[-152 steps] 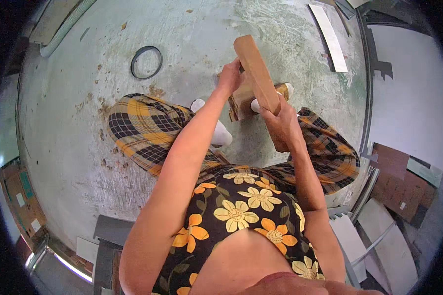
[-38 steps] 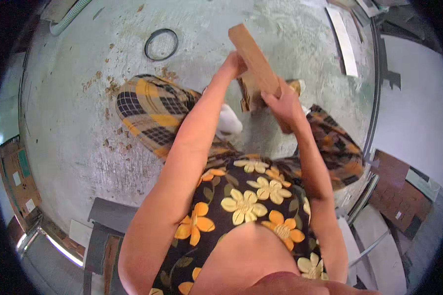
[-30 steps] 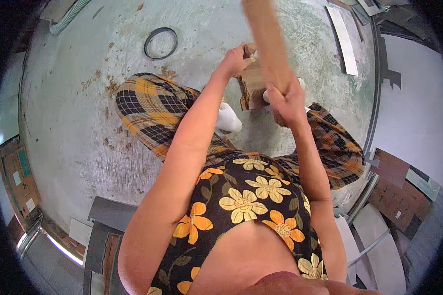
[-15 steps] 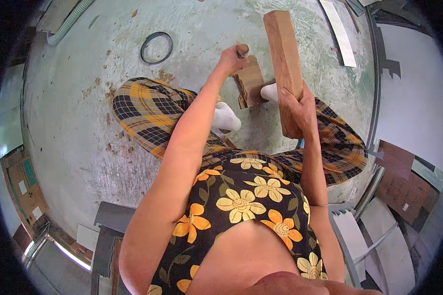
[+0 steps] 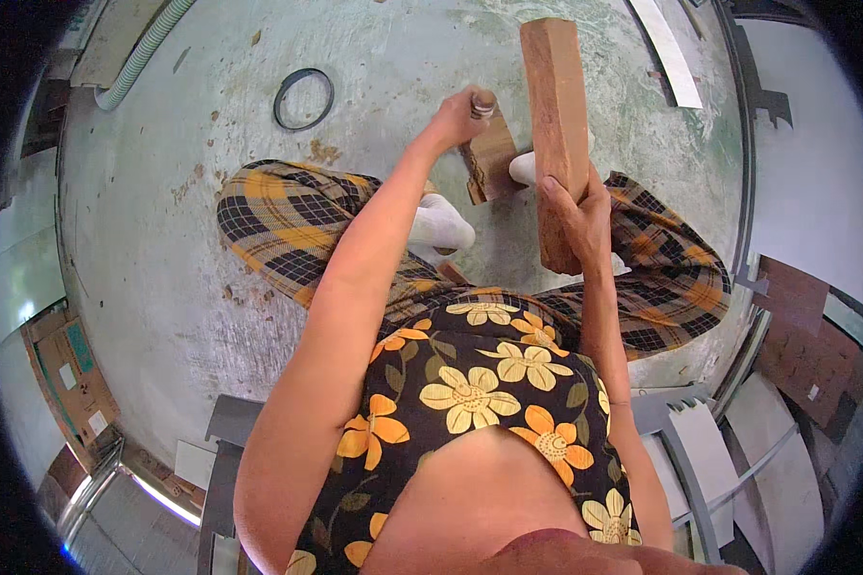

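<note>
My left hand [image 5: 454,123] is closed round a tool with a round wooden handle [image 5: 483,98] and a metal ring near its end. The rest of the tool is hidden. Behind and below that hand a short wood block [image 5: 495,165] with a rough, dark left edge lies on the floor between my white-socked feet. A long, thick piece of reddish-brown wood [image 5: 558,105] stands tilted in my right hand [image 5: 585,216]. My thumb lies across its near face, low down, and the fingers behind it are mostly hidden. The tool and the long wood are apart.
A black hoop [image 5: 304,99] lies on the concrete floor [image 5: 393,57] at the far left, with wood chips [image 5: 323,151] scattered near it. A ribbed hose [image 5: 144,57] runs along the far left edge. A long white strip [image 5: 666,53] lies far right. Cardboard [image 5: 67,369] stands at the left.
The long wood has turned slightly in my right hand, showing more of its left side. My left hand with the tool has shifted a little to the right. The view has moved slightly.
</note>
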Motion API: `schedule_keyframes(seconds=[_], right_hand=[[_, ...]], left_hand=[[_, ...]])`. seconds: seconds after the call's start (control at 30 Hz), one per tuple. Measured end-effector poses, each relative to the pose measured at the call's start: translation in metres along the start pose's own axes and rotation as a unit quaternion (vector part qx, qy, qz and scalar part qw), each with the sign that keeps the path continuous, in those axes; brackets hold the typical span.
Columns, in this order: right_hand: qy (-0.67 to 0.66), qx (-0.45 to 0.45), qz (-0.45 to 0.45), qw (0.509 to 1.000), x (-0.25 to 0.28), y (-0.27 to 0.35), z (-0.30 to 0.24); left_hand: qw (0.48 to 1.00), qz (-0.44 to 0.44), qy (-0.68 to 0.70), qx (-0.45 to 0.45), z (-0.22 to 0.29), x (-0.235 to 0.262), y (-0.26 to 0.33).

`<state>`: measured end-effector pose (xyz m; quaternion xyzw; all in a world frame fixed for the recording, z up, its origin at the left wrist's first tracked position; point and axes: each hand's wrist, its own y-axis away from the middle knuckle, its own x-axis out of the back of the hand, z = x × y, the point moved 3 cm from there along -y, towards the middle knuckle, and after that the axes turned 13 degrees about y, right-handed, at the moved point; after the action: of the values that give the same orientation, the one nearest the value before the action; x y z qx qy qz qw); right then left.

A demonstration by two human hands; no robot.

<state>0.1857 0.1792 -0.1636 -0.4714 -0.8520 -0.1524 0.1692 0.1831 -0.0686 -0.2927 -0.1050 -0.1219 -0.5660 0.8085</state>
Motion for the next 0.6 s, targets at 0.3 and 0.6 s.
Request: schedule_keyframes(seconds=[0.3,0.6], right_hand=[[0.006,-0.014,0.02,1.0,0.002,0.005,0.0],[0.038,0.003,0.006,0.999,-0.003,0.001,-0.004]], left_hand=[[0.997,-0.03,0.043,0.053,0.014,-0.008,0.003],[0.992,0.102,0.063,-0.028,-0.002,0.008,-0.016]])
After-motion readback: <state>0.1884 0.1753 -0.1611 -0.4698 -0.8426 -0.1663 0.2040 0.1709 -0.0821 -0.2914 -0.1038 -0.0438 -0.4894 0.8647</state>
